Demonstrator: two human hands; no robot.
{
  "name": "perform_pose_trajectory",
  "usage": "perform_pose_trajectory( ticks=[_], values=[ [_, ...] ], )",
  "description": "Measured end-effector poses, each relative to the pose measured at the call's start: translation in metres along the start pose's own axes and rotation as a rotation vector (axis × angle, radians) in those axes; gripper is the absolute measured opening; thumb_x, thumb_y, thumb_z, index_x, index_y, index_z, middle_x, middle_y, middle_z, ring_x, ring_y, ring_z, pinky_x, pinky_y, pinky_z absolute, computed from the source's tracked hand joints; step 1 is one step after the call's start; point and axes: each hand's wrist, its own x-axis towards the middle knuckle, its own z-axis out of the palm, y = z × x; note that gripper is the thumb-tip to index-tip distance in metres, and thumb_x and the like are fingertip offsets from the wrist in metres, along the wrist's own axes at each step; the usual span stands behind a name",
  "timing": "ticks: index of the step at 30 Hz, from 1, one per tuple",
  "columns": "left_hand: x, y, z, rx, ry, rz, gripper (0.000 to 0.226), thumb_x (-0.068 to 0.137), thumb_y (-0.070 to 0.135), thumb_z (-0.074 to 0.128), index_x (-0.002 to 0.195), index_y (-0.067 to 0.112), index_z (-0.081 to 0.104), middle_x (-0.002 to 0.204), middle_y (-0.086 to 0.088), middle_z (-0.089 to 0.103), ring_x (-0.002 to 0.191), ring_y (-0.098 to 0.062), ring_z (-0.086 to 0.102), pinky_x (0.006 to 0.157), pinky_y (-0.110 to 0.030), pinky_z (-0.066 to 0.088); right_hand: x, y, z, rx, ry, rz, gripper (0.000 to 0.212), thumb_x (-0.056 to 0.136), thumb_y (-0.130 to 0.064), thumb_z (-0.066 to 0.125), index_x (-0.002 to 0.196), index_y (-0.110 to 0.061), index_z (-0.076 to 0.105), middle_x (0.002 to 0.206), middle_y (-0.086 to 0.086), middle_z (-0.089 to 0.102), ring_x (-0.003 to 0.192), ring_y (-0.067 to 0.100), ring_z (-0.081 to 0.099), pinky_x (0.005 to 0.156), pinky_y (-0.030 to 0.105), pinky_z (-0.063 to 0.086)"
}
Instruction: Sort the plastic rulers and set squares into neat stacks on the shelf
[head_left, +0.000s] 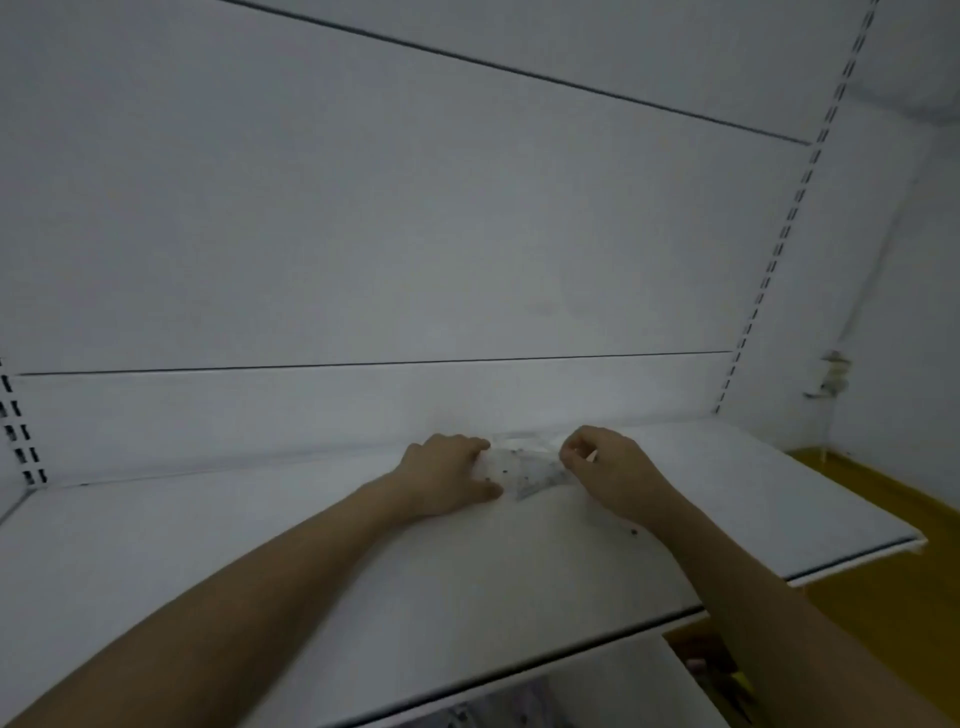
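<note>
Clear plastic rulers and set squares (524, 467) lie in a flat pile near the back of the white shelf (260, 561), dark printed marks too blurred for me to read. My left hand (447, 475) presses the pile's left edge with fingers spread flat. My right hand (605, 467) has its fingers curled at the right edge; I cannot tell whether they pinch a piece. Smooth bare shelf extends on both sides.

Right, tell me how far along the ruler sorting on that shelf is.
Done: no finished stack shows anywhere on the white shelf. In hand: both hands work one small pile of clear plastic pieces by the back panel, the left hand resting flat against it, the right hand curled at its edge. Left: separate ruler and set-square stacks, too blurred to tell apart.
</note>
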Motion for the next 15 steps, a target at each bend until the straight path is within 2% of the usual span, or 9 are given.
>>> perform_pose_trajectory(
  ticks=[4,8,12,14,15],
  values=[
    [0.002,0.005,-0.005,-0.102,-0.008,-0.035,0.068,0.084,0.050,0.067,0.143,0.024,0.044,0.138,0.004,0.051,0.126,-0.017,0.046,0.106,-0.034,0.037,0.029,0.019,0.000,0.130,-0.009,-0.088,0.014,0.094,-0.025,0.053,0.095,-0.017,0.064,0.097,0.000,0.064,0.086,0.015,0.058,0.081,0.034,0.050],
    [-0.007,0.005,-0.005,-0.194,0.072,-0.081,0.061,0.078,0.041,0.077,0.133,0.022,0.055,0.120,0.005,0.053,0.106,-0.010,0.053,0.089,-0.018,0.040,0.057,0.022,0.009,0.217,-0.066,-0.137,0.013,0.094,-0.023,0.054,0.095,-0.017,0.065,0.100,-0.001,0.065,0.089,0.015,0.058,0.079,0.028,0.048],
    [-0.025,-0.011,-0.007,-0.315,0.182,-0.155,0.060,0.064,0.044,0.082,0.118,0.026,0.065,0.112,0.012,0.053,0.095,-0.005,0.059,0.089,-0.023,0.051,0.069,0.017,0.019,0.341,-0.110,-0.190,0.014,0.096,-0.022,0.053,0.098,-0.016,0.066,0.097,-0.002,0.063,0.087,0.013,0.057,0.072,0.021,0.045],
    [-0.034,-0.020,-0.012,-0.348,0.207,-0.188,0.062,0.056,0.050,0.079,0.112,0.030,0.064,0.111,0.014,0.053,0.093,-0.005,0.061,0.086,-0.026,0.054,0.068,0.019,0.022,0.336,-0.185,-0.238,0.016,0.095,-0.024,0.056,0.106,-0.018,0.065,0.100,-0.003,0.060,0.090,0.012,0.057,0.080,0.022,0.046],
    [-0.037,-0.023,-0.015,-0.360,0.216,-0.200,0.058,0.057,0.047,0.081,0.110,0.031,0.064,0.111,0.014,0.053,0.092,-0.005,0.061,0.084,-0.026,0.055,0.067,0.021,0.023,0.296,-0.225,-0.262,0.020,0.094,-0.026,0.058,0.111,-0.019,0.064,0.102,-0.004,0.058,0.094,0.012,0.055,0.086,0.024,0.045]
  ],
)
